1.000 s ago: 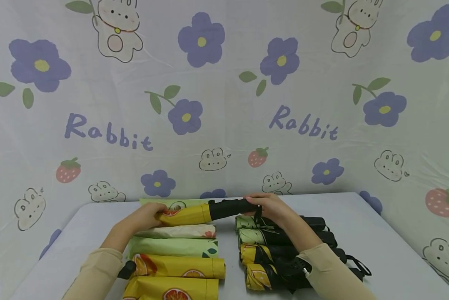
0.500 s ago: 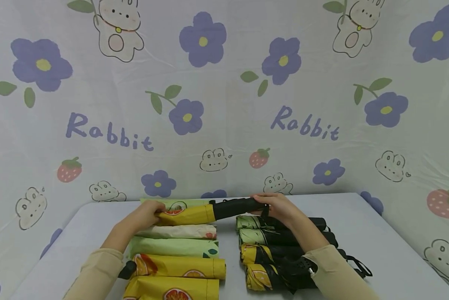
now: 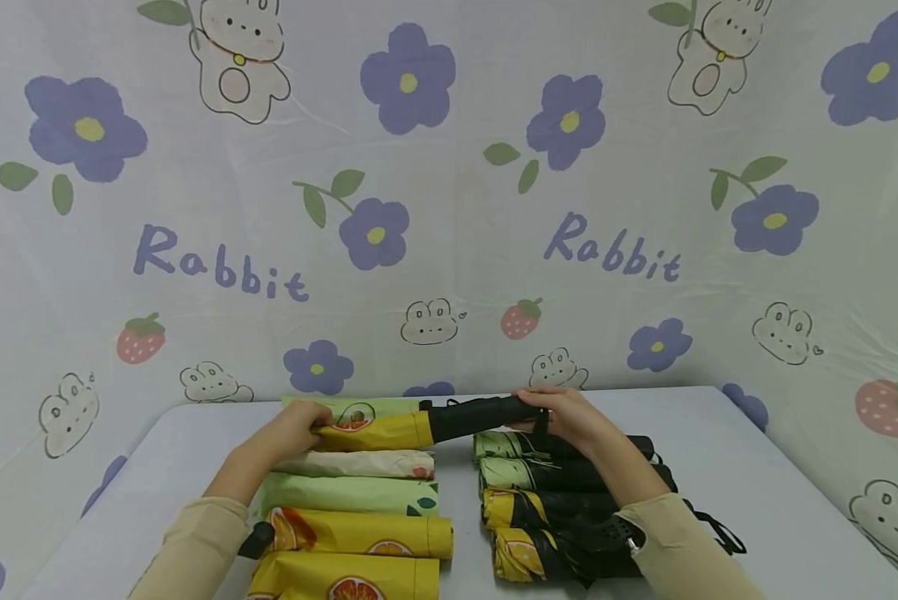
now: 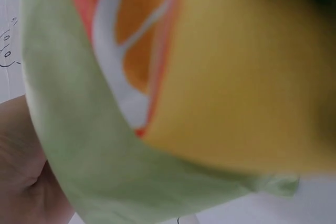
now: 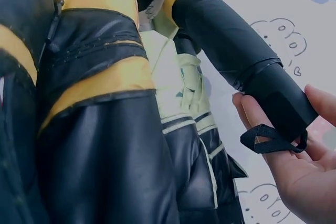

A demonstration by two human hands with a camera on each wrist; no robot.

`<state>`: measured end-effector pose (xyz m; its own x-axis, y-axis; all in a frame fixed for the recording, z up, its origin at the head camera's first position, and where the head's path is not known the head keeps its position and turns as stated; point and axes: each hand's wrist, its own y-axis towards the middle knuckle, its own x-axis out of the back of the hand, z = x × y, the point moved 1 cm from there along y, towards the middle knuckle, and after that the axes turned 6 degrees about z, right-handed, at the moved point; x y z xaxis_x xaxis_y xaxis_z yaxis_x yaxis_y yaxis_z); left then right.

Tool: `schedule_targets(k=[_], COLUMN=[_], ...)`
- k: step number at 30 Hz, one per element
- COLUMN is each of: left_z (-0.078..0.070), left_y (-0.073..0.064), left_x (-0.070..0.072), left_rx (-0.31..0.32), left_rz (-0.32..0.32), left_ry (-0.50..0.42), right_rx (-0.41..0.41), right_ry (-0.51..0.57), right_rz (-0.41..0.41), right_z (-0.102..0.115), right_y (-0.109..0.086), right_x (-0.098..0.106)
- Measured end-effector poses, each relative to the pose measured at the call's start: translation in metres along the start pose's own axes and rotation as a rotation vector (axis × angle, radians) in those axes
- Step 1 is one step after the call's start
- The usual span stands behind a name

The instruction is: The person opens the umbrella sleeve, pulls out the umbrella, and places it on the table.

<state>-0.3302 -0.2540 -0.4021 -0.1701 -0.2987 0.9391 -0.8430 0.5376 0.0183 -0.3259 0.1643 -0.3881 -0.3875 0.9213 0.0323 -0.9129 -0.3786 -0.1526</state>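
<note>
My left hand (image 3: 291,429) grips the left end of a yellow cover (image 3: 381,432) printed with orange slices. A black folded umbrella (image 3: 486,417) sticks out of the cover's right end, raised over the table. At its far end, my right hand (image 3: 565,417) pinches the handle (image 5: 281,103) between thumb and fingers, and a black wrist loop (image 5: 265,139) hangs there. In the left wrist view the yellow cover fills much of the frame, with green cloth (image 4: 73,103) behind it and part of the left hand (image 4: 26,166) at the edge.
On the white table (image 3: 157,467), a left column holds a green avocado-print cover (image 3: 400,406), a pale cover (image 3: 366,464), a light green cover (image 3: 336,494) and yellow ones (image 3: 374,575). Several folded black umbrellas with green or yellow ends (image 3: 520,557) lie at right, under my right forearm.
My right hand has moved a little to the right with the umbrella. More of its black length shows outside the yellow cover. The left hand stays in nearly the same place.
</note>
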Motion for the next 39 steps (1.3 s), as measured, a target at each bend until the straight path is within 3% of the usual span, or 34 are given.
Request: schedule_targets(k=[9,20,32,39], left_z=[0.0,0.003,0.002,0.001], left_y=[-0.001,-0.004,-0.002,-0.002], left_x=[0.001,0.0,0.0,-0.001], left_rx=[0.004,0.008,0.016,0.013], left_rz=[0.012,0.01,0.014,0.013], left_ry=[-0.012,-0.03,-0.042,-0.058], right_rx=[0.028,0.026,0.068,0.072], right_ry=[-0.013,-0.012,0.061,0.165], right_rz=[0.045,-0.009,-0.038,-0.056], right_z=[-0.001,-0.004,-0.004,-0.003], right_y=[-0.004,-0.01,-0.011,-0.014], right_x=[0.012,0.024,0.035,0.039])
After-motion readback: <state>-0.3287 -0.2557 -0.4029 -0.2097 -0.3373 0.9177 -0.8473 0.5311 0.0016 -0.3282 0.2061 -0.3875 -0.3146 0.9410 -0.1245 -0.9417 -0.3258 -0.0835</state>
